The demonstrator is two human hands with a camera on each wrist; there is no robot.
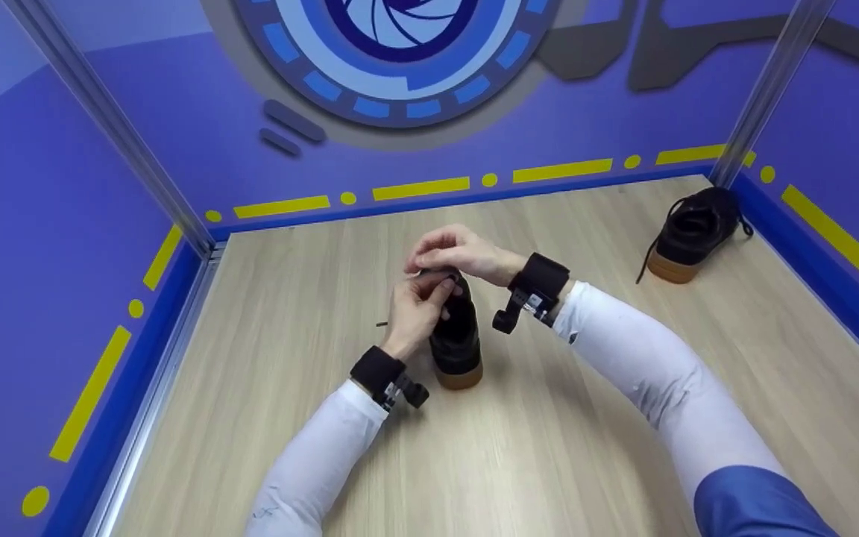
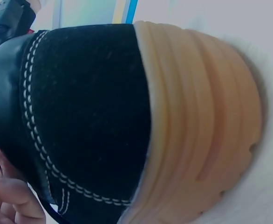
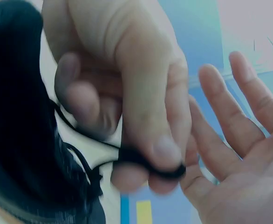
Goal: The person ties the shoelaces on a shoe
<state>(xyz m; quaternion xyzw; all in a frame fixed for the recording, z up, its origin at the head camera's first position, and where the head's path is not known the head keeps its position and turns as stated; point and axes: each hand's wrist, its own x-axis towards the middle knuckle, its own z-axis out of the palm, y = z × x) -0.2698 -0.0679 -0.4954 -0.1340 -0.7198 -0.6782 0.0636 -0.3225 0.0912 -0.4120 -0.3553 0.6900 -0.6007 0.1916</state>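
Note:
A black shoe [image 1: 455, 347] with a tan gum sole stands on the wooden tabletop, heel toward me. Its heel fills most of the left wrist view, showing white double stitching. My left hand [image 1: 414, 313] is over the shoe's opening, where thumb and fingers pinch a black shoelace [image 3: 136, 158] folded into a loop. Lace strands run from the pinch back to the shoe in the right wrist view. Just beyond, over the toe end, is my right hand [image 1: 467, 253]; its palm [image 3: 253, 196] shows with fingers spread beside the loop. Both hands hide the shoe's front.
A matching black shoe [image 1: 698, 227] with a loose lace stands at the back right, near the right wall. Blue-purple panels [image 1: 579, 127] with yellow dashes enclose the back and sides. Metal posts [image 1: 769, 89] rise at the rear corners of the wooden tabletop [image 1: 310, 298].

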